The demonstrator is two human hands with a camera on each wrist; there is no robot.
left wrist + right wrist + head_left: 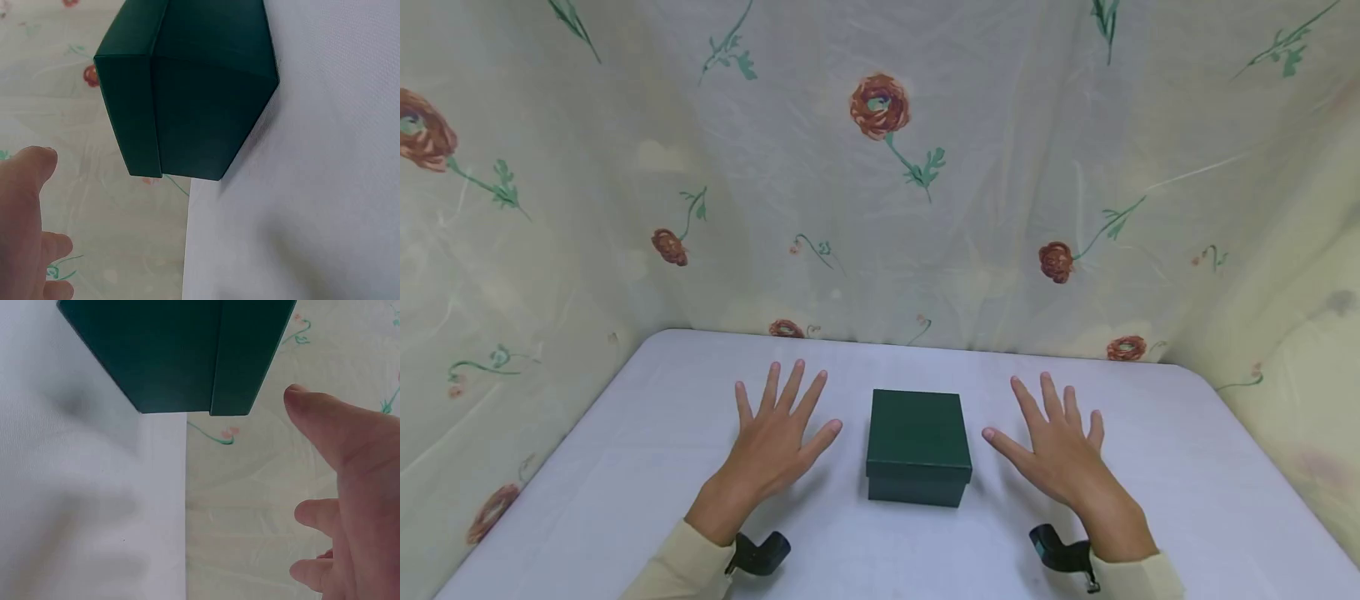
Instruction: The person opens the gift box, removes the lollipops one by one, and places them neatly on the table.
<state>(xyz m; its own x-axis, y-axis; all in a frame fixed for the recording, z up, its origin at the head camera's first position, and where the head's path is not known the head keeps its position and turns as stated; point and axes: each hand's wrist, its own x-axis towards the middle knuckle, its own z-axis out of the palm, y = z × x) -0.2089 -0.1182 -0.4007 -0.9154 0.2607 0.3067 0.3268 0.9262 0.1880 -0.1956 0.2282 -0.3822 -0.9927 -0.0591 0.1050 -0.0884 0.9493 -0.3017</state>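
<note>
A dark green lidded box (919, 446) sits on the white table between my two hands, its lid on. To its left my left hand (778, 437) is held above the table, fingers straight and spread, apart from the box. On the other side my right hand (1060, 454) hovers likewise, fingers spread and touching nothing. Both wrist views show the box from its sides, with the lid (128, 112) overhanging the lower part. In the right wrist view the thumb (319, 419) points toward the box (169, 356) with a gap between them.
The white-covered table (715, 392) has rounded far corners. A pale curtain (985, 167) with red flowers hangs behind it and along both sides. Each wrist wears a small black camera mount, one on the left (762, 554) and one on the right (1060, 550).
</note>
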